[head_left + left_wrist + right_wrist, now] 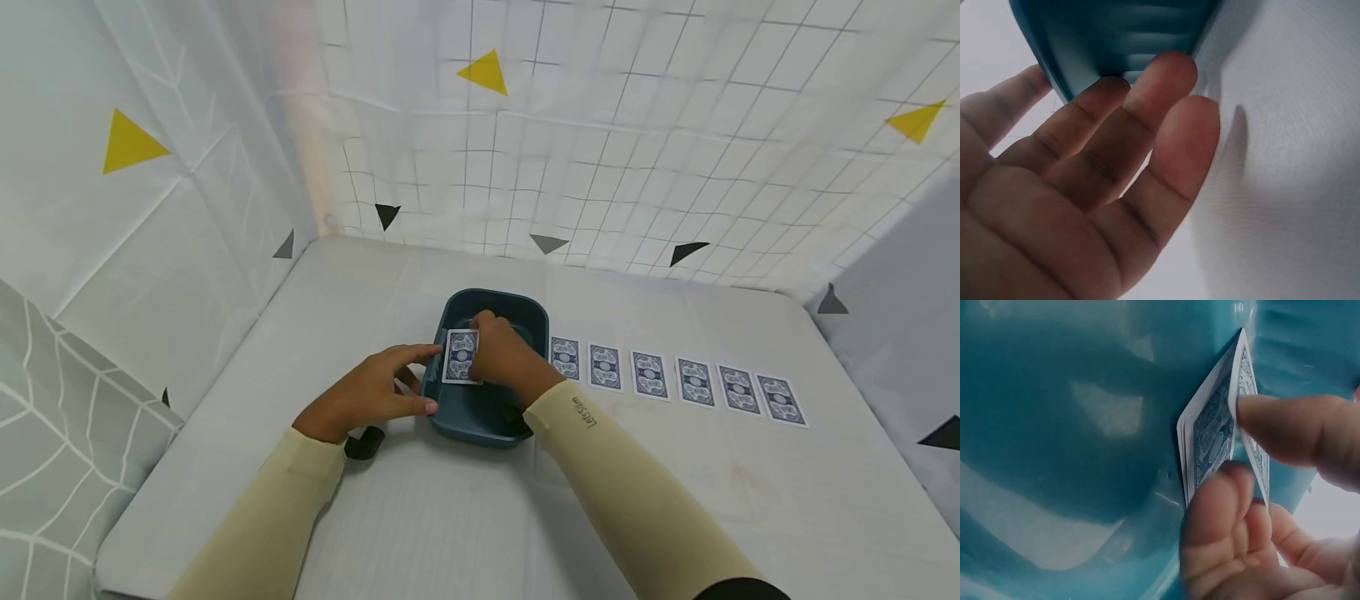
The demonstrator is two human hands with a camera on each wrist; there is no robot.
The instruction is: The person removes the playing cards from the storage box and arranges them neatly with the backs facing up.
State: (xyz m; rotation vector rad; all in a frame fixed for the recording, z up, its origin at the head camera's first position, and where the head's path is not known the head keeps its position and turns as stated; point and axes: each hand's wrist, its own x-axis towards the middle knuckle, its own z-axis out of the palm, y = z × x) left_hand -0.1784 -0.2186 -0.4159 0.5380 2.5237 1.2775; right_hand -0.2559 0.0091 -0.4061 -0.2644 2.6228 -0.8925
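Observation:
A blue-backed playing card (1245, 375) is pinched by my right hand (504, 354), its near edge tilted up off a small stack of cards (1210, 437). The stack lies in a teal plastic bin (476, 412), toward its left side. My left hand (367, 392) is at the bin's left outer side, fingers extended and fingertips against the wall and rim. In the left wrist view, the nearest fingers (1188, 147) are just beside the bin's lower wall, above the white tabletop.
Right of the bin, several face-down playing cards (650, 375) form a row running to the right. A white cloth (420, 517) covers the table. Behind it hangs a white gridded sheet (570, 150) with yellow and dark triangles. A black strap piece (365, 443) shows at the left wrist.

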